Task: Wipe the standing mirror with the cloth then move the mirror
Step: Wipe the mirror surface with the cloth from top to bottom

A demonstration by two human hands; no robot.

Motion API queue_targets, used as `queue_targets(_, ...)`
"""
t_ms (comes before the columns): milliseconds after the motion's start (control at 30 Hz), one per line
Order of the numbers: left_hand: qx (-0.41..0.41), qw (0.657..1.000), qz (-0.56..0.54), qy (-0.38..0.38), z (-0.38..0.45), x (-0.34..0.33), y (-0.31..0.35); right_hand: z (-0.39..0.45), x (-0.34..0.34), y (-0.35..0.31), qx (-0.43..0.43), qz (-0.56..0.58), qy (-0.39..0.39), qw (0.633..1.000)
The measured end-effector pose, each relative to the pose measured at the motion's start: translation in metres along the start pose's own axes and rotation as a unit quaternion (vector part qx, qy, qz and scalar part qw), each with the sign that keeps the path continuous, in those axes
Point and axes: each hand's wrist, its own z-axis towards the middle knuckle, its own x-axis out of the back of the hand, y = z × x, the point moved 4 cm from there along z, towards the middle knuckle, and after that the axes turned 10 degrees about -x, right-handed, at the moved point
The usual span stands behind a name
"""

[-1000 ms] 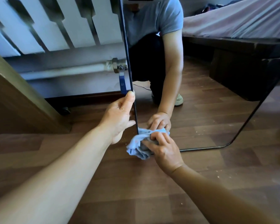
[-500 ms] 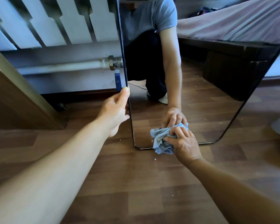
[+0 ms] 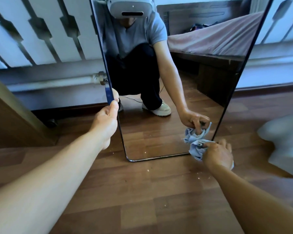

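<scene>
The tall standing mirror with a thin dark frame stands on the wooden floor, facing me. My left hand grips its left edge, thumb pointing up along the frame. A crumpled light blue cloth is pressed against the mirror's bottom right corner, gripped by my right hand. The glass reflects a crouching person, the cloth and a bed.
A white radiator and a pipe with a blue-handled valve run along the wall behind the mirror. A wooden panel stands at the left. A blurred white object lies on the floor at the right. Crumbs dot the floor.
My right hand has wiped the cloth from the mirror's bottom left corner across to its bottom right corner. My left hand has stayed on the left edge, and the view has shifted to face the glass.
</scene>
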Motion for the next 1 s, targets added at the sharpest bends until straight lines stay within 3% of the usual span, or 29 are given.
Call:
queue_targets(133, -0.039, 0.994, 0.073, 0.069, -0.003, -0.001, 0.005, -0.005, 0.015, 0.001, -0.030, 0.114, -0.039, 0.992)
queue_targets(267, -0.097, 0.984, 0.105, 0.107, -0.014, -0.009, 0.030, -0.014, 0.044, -0.018, -0.017, 0.266, 0.001, 0.964)
queue_targets(367, -0.154, 0.981, 0.085, 0.084, -0.022, -0.022, 0.046, -0.021, 0.070, -0.036, -0.007, 0.357, 0.030, 0.934)
queue_targets(733, -0.204, 0.973, -0.096, -0.050, -0.039, -0.076, 0.090, -0.027, 0.152, -0.060, 0.017, 0.631, 0.063, 0.773)
queue_targets(1000, -0.269, 0.948, -0.146, -0.086, -0.024, -0.120, 0.163, -0.017, 0.214, -0.090, 0.060, 0.672, 0.111, 0.730)
